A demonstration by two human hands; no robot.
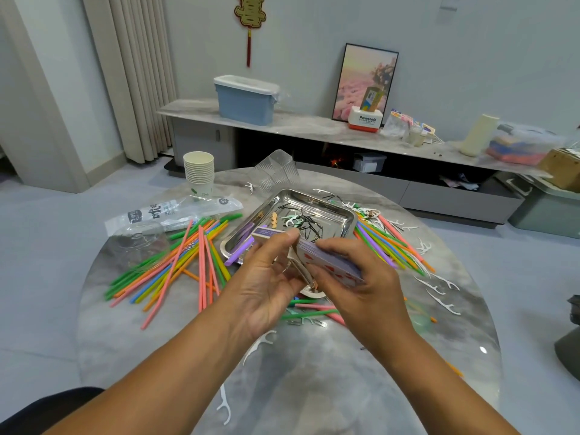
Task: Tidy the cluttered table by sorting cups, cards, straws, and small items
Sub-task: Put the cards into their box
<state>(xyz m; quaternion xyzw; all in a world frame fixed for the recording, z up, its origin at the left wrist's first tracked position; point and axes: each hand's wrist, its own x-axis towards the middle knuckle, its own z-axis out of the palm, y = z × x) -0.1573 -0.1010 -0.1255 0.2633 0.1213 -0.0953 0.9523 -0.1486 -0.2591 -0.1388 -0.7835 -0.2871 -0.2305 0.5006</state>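
My left hand (pixel 270 277) holds a purple and white card box (pixel 270 235) with its flap open, above the table's middle. My right hand (pixel 361 277) grips a stack of playing cards (pixel 326 262), whose end meets the box's open mouth. Behind the hands lies a steel tray (pixel 332 211) with black hairpins, a purple straw and a floss pick in it. Coloured straws (pixel 175 265) are strewn on the left, and more straws (pixel 392 243) lie on the right. A stack of paper cups (pixel 198 174) stands at the far left of the table.
A clear plastic cup (pixel 138 243) lies upside down at left, another clear cup (pixel 277 174) behind the tray. An empty cup wrapper (pixel 169 213) lies near the paper cups. White floss picks (pixel 439 290) are scattered over the round marble table (pixel 314 372). A low cabinet stands behind.
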